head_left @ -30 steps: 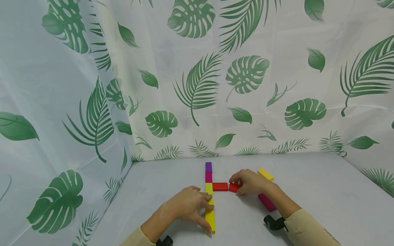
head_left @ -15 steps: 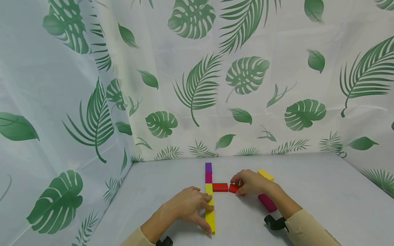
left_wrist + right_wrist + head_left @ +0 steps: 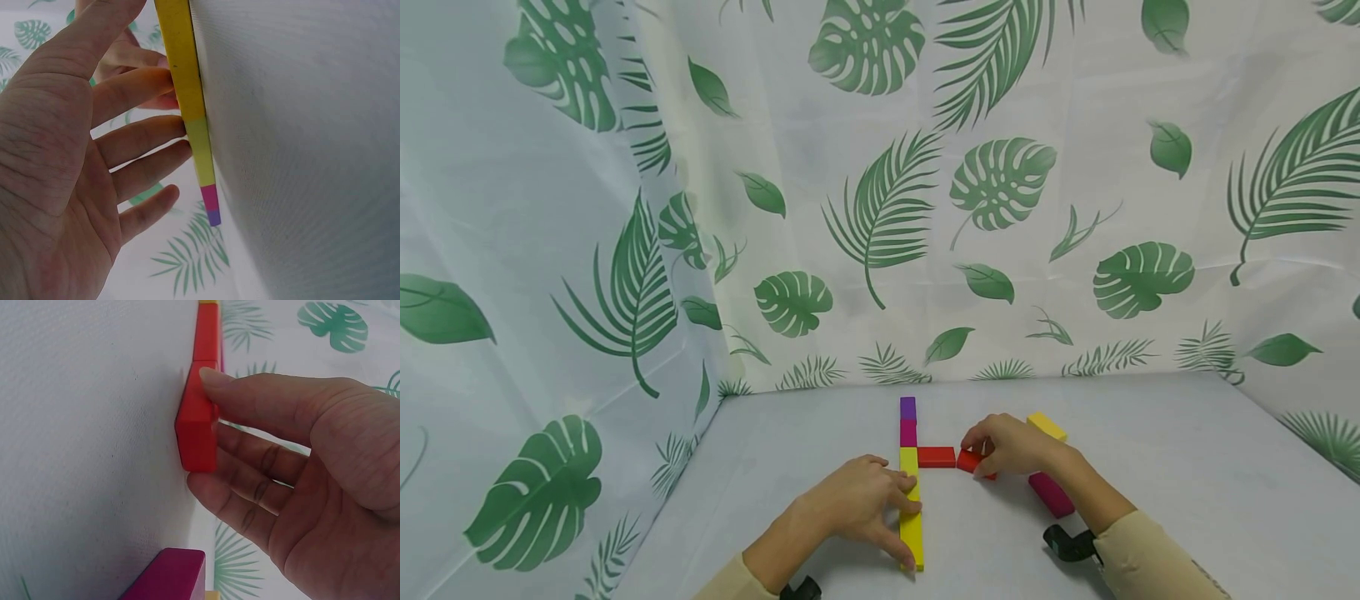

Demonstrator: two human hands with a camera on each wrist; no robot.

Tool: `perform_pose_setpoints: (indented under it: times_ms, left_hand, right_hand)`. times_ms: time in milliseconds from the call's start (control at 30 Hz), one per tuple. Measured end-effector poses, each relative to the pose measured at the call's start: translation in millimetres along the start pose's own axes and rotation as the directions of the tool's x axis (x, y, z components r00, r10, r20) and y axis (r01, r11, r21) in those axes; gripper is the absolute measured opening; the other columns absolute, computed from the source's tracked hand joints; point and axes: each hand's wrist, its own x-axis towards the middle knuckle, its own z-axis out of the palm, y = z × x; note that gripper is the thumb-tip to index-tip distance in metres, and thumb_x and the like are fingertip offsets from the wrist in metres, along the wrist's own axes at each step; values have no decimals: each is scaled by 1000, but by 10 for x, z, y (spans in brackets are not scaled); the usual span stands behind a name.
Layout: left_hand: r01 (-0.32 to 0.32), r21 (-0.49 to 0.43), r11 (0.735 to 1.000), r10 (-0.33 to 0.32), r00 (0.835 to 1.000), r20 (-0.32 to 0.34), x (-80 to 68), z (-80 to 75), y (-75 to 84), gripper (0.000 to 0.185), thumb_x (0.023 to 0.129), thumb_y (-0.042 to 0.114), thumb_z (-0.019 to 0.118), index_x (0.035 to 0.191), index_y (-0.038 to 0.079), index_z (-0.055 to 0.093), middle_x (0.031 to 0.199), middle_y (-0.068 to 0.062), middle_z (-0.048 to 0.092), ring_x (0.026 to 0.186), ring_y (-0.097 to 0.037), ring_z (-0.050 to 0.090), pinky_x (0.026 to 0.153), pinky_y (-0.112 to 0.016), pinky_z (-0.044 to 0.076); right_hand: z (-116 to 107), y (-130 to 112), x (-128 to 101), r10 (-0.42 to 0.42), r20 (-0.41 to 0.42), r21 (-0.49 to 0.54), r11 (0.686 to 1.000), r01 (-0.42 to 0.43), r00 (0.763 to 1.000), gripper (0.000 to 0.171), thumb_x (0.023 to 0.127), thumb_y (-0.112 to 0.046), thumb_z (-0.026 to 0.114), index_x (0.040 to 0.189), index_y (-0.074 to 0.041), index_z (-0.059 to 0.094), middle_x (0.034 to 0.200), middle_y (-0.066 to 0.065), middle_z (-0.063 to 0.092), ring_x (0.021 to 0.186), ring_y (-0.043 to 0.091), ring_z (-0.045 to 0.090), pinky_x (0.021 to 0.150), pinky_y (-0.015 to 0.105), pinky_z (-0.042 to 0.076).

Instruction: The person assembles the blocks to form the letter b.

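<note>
A straight row of blocks runs away from me: a deep yellow block [image 3: 913, 540], a lighter yellow block [image 3: 909, 459], a magenta block [image 3: 908, 432] and a purple block [image 3: 908, 407]. My left hand [image 3: 859, 498] rests along the yellow part, thumb at the near end, with loosely extended fingers touching it in the left wrist view. A red block [image 3: 936, 457] extends rightward from the row. At its right end, my right hand [image 3: 1011, 443] pinches a second red block [image 3: 199, 444] between thumb and fingers. That block sits slightly angled, end to end with the first.
A loose magenta block [image 3: 1051, 495] lies under the right forearm, and a yellow block [image 3: 1048, 425] lies just beyond the right hand. All are on a white-covered table [image 3: 820, 417]. Leaf-print sheets [image 3: 880, 333] hang behind and at the sides.
Both hands keep nearly the same place. The second red block in my right hand has shifted very slightly toward the first one.
</note>
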Motion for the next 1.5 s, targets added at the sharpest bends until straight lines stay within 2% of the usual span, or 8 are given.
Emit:
perform_pose_setpoints:
  times_ms: [400,967,1500]
  left_hand:
    - [-5,9,1000,5,1000,-2,-3,5,-8,71,68,83,53,124,40,62,133,12,57,122,0,51,106,-42,40]
    - [-17,14,1000,17,999,-28,-8,8,-9,72,68,85,51,123,40,63,132,12,58,122,0,51,106,-40,39]
    - [-7,-8,1000,7,1000,-13,-7,0,-11,70,69,83,53,123,40,63,132,12,58,122,0,51,106,-41,40]
  right_hand:
    - [2,3,-8,2,11,-5,1000,-2,1000,35,77,-16,81,110,-14,71,88,-1,64,81,18,57,64,26,53]
    - [5,17,15,13,10,-9,1000,-13,1000,36,76,-22,83,109,-16,71,85,-2,64,80,18,56,64,28,52]
    - [-8,1,-5,-12,15,-8,1000,12,1000,37,75,-24,83,109,-14,71,84,-3,64,78,17,57,62,27,51]
